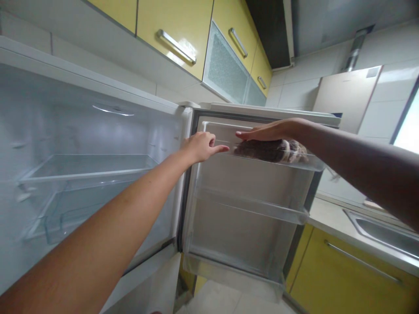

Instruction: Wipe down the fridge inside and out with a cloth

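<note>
Item 1. Right hand [268,131]: palm down, fingers straight and together, laid flat along the top of the package; not closed round it, thumb out of sight

Item 2. Package [271,151]: directly at 6 o'clock of the right hand and touching it. Dark, lumpy contents in what looks like clear wrap, lying lengthwise in the top door shelf [314,165], its right end paler and ridged. Judged light and soft, easily squashed, with a slick film that could slide under a flat palm. Best taken at mid-length, fingers over the top and thumb under the near long side, with gentle pressure; the ends look loose and poor for gripping

Item 3. Left hand [198,146]: at 9 o'clock of the right hand, near but apart. Loosely curled and holding nothing, with the forefinger stretched toward the shelf's left end; contact cannot be told

Item 4. Fridge door [248,183]: swung open, carrying the top shelf. Middle door shelf [255,209] at 6 o'clock of the package, bottom door shelf [235,274] further at 6 o'clock

Item 5. Fridge compartment: at 9 o'clock beyond the left hand, with a glass shelf [88,168] and a clear drawer under it

Item 6. Yellow wall cupboards [173,22]: at 11 o'clock, with bar handles

Item 7. Steel sink [386,233]: at 4 o'clock, set in a pale worktop over a yellow base cabinet [343,279]
</note>
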Available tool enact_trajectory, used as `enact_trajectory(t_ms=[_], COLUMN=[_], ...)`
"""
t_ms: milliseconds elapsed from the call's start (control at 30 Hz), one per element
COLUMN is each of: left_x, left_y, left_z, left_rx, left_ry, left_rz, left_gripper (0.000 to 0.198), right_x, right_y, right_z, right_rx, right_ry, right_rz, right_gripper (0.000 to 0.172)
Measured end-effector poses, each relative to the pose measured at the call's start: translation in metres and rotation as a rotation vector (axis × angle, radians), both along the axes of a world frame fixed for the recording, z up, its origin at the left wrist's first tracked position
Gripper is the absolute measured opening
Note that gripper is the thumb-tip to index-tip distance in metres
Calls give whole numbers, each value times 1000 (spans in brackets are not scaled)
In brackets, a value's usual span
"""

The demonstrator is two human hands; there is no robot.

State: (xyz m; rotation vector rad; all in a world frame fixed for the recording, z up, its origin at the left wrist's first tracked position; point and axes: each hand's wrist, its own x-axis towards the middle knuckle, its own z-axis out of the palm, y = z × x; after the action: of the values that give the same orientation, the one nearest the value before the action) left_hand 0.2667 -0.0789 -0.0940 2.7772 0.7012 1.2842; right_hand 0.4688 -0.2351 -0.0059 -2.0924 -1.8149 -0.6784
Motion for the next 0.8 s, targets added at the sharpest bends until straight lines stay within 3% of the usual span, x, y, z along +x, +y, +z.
enact_trajectory(t_ms=[200,333,433,567,700,800], left_x=[8,9,8,6,5,5], left_y=[-6,-9,-7,-2,1,1], left_z=[2,2,0,-2,-4,-4], left_rx=[-16,-17,1,-4,35,19], left_ry=[57,33,0,5,-36,-42], left_rz=[39,47,43,27,-7,-16], left_gripper=[70,68,69,69,66,67], right_x=[-30,-21,-10,-32,-89,-112], right_y=[37,43,35,21,18,34], right_z=[-4,6,18,52,90,95], right_rx=[-147,-380,-403,-217,230,408], right_ry=[89,246,178,-285,-649,-792], right_rz=[117,130,90,4,83,129], right_gripper=[57,47,41,46,80,87])
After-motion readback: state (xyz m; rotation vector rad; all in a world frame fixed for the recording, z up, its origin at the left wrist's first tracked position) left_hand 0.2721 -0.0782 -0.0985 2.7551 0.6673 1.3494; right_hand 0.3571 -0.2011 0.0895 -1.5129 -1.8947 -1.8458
